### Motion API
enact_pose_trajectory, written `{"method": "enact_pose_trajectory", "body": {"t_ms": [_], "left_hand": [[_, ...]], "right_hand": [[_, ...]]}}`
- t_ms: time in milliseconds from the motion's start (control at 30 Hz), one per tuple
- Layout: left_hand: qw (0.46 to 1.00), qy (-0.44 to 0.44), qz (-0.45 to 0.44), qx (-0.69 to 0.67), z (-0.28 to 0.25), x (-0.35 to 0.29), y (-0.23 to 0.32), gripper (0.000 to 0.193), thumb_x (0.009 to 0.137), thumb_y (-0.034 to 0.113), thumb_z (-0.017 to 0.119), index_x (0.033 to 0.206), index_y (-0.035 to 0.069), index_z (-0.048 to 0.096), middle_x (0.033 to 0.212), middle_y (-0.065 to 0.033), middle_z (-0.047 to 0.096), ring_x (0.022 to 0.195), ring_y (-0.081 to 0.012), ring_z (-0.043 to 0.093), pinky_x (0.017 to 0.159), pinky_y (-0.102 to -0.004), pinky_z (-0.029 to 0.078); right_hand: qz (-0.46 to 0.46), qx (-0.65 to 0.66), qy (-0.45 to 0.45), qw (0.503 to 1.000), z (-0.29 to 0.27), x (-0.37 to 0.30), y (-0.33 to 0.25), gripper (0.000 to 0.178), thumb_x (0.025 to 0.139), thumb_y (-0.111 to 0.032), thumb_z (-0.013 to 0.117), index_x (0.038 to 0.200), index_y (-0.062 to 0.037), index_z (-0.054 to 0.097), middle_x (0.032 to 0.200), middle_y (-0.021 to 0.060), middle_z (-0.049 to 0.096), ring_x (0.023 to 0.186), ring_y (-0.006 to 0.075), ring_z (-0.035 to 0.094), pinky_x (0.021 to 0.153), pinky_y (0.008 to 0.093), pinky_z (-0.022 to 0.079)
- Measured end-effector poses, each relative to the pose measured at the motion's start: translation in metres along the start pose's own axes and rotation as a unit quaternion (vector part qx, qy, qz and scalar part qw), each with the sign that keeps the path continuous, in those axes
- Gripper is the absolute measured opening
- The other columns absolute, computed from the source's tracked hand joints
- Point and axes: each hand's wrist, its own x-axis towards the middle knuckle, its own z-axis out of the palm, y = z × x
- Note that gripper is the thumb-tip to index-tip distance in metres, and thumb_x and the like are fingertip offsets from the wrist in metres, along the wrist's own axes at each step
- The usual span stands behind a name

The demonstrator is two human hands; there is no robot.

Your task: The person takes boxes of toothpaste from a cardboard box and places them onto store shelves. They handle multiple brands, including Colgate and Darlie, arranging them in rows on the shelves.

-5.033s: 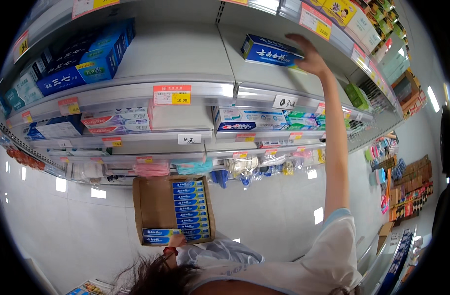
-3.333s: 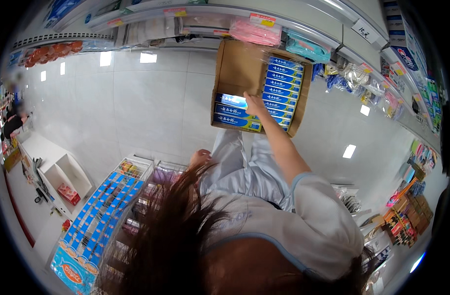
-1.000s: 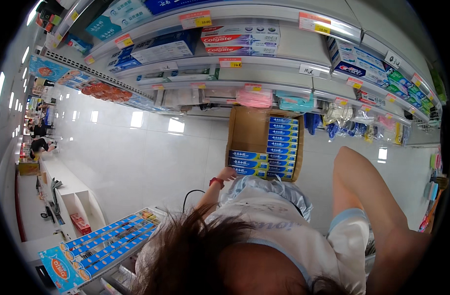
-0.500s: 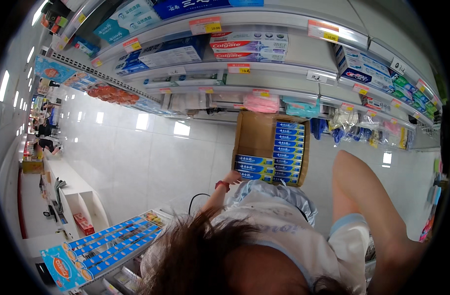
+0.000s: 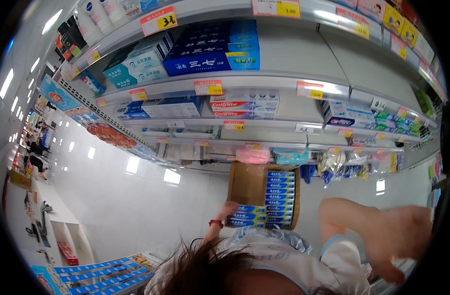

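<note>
An open cardboard box [image 5: 247, 184] stands in front of my knees. Blue-and-yellow toothpaste cartons [image 5: 280, 196] fill its right column, and several more lie in its near left part. At the box's left rim is my left hand [image 5: 228, 208], a red band on the wrist, its fingers closed over the edge beside the cartons. My right hand [image 5: 404, 238] is raised at the far right with the elbow bent. It is blurred, nothing shows in it, and its fingers are hard to make out.
Shelves curve across the front with dark blue toothpaste boxes [image 5: 212, 51], red-and-white toothpaste boxes [image 5: 244, 104] and blue boxes [image 5: 348, 114]. Bagged gloves [image 5: 330, 162] hang below. A blue display rack [image 5: 107, 273] stands at lower left, near a white counter [image 5: 62, 206].
The view has tipped up, showing more of the upper shelf. My right hand has come into view at the far right. My left hand stays by the box's left rim.
</note>
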Motion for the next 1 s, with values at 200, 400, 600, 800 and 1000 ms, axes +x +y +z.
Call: {"method": "enact_pose_trajectory", "body": {"t_ms": [200, 400, 600, 800, 1000], "left_hand": [[0.898, 0.085, 0.430, 0.036, -0.010, -0.054, 0.233, 0.026, 0.091, 0.021, 0.052, 0.110, 0.004, 0.057, 0.106, -0.0058, 0.061, 0.093, -0.0137, 0.058, 0.080, -0.0267, 0.046], [0.600, 0.325, 0.693, 0.232, -0.015, -0.189, 0.420, 0.029, 0.085, 0.005, 0.054, 0.114, 0.004, 0.054, 0.111, -0.0103, 0.057, 0.103, -0.0224, 0.053, 0.088, -0.0307, 0.041], [0.590, 0.423, 0.627, 0.281, -0.035, -0.183, 0.468, 0.040, 0.082, 0.010, 0.058, 0.120, 0.001, 0.048, 0.118, -0.0142, 0.049, 0.112, -0.0281, 0.047, 0.093, -0.0357, 0.038], [0.595, 0.436, 0.624, 0.259, -0.040, -0.158, 0.469, 0.044, 0.080, 0.013, 0.059, 0.120, -0.002, 0.047, 0.119, -0.0155, 0.048, 0.114, -0.0303, 0.042, 0.095, -0.0376, 0.036], [0.609, 0.415, 0.634, 0.235, -0.041, -0.151, 0.472, 0.042, 0.079, 0.013, 0.060, 0.118, 0.001, 0.050, 0.117, -0.0131, 0.051, 0.113, -0.0283, 0.042, 0.097, -0.0378, 0.032]], "right_hand": [[0.331, -0.329, -0.436, 0.770, -0.024, -0.047, 0.081, 0.024, 0.071, -0.004, 0.052, 0.093, 0.0032, 0.060, 0.094, 0.0174, 0.064, 0.083, 0.0259, 0.059, 0.072, 0.0356, 0.045], [0.379, -0.450, -0.427, 0.686, -0.062, -0.132, 0.210, 0.043, 0.071, -0.027, 0.071, 0.101, 0.0013, 0.058, 0.107, 0.0123, 0.056, 0.091, 0.0239, 0.058, 0.076, 0.0322, 0.047], [0.391, -0.489, -0.464, 0.626, -0.078, -0.166, 0.262, 0.080, 0.056, -0.049, 0.080, 0.108, 0.0051, 0.053, 0.109, 0.0192, 0.048, 0.088, 0.0282, 0.057, 0.075, 0.0344, 0.049], [0.457, -0.433, -0.444, 0.638, -0.091, -0.170, 0.268, 0.092, 0.052, -0.046, 0.083, 0.118, 0.0049, 0.044, 0.110, 0.0202, 0.050, 0.094, 0.0265, 0.055, 0.077, 0.0334, 0.049], [0.544, -0.388, -0.428, 0.609, -0.093, -0.164, 0.267, 0.098, 0.049, -0.044, 0.085, 0.119, 0.0071, 0.040, 0.103, 0.0218, 0.056, 0.095, 0.0265, 0.057, 0.081, 0.0324, 0.049]]}}
